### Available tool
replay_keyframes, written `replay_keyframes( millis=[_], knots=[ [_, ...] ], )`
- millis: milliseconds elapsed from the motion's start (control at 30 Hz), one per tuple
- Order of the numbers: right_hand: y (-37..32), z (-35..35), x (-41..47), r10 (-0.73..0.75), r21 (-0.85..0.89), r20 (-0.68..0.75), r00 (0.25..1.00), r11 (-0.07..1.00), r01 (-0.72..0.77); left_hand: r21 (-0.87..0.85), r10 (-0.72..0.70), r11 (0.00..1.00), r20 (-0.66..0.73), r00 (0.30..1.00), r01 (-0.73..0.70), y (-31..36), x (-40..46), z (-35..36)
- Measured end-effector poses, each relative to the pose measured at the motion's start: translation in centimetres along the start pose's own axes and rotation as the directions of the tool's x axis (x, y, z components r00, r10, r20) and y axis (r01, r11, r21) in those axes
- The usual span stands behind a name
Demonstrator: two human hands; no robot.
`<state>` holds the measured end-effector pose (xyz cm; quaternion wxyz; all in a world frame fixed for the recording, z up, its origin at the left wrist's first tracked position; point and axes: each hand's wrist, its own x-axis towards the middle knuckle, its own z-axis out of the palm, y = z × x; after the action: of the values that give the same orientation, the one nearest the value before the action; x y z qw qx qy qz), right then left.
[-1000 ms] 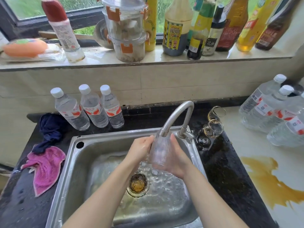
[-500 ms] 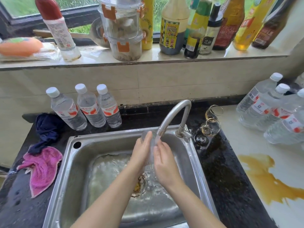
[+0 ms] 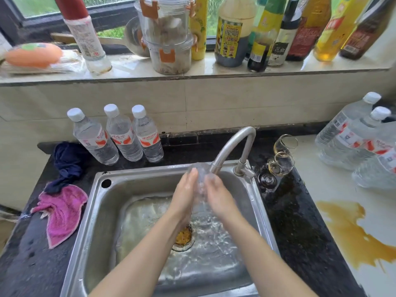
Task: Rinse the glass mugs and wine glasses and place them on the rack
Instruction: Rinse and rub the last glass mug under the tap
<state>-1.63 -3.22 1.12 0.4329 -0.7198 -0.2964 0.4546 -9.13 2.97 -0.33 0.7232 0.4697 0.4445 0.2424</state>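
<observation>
- Here, a clear glass mug [image 3: 200, 176] is upright under the spout of the steel faucet [image 3: 230, 146], over the middle of the sink [image 3: 100, 211], with water running down it.
- The left hand [image 3: 185, 194] presses its flat palm and straight fingers against the mug's left side; the right hand [image 3: 216, 194] does likewise on the right side, so the mug is sandwiched between two open palms, no finger curled round it.
- Both forearms rise from the lower edge, converging above the drain strainer [image 3: 183, 237], which holds yellowish scraps.
- The sink walls leave open room on either side of the hands; the faucet base stands just right of the right hand.
- Two wine glasses [image 3: 280, 162] stand on the dark counter just beyond the faucet, beside a brown spill [image 3: 351, 230] on the pale worktop.
- Left of the sink lie a pink cloth [image 3: 62, 213] and a dark blue cloth [image 3: 66, 161]; three water bottles [image 3: 120, 136] stand behind.
- Larger water bottles [image 3: 353, 136] crowd the far right.
</observation>
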Motion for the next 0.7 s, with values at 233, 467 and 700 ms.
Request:
replay_keyframes(
  millis=[233,467,700],
  knots=[
    [0.6,0.0,0.5,0.048,0.187,-0.081,0.996,0.982,-0.032,0.047,-0.012,0.999,0.05,0.999,0.01,0.3,-0.1,0.1],
    [0.4,-1.4,0.6,-0.008,-0.116,-0.124,0.992,0.993,-0.007,0.268,0.073,0.961,0.019,0.997,-0.075,0.4,-1.0,1.4],
    [0.6,0.2,0.1,-0.185,-0.189,-0.183,0.966,0.97,0.15,0.304,0.096,0.952,-0.192,0.977,-0.034,-0.4,-0.4,1.8]
  ],
)
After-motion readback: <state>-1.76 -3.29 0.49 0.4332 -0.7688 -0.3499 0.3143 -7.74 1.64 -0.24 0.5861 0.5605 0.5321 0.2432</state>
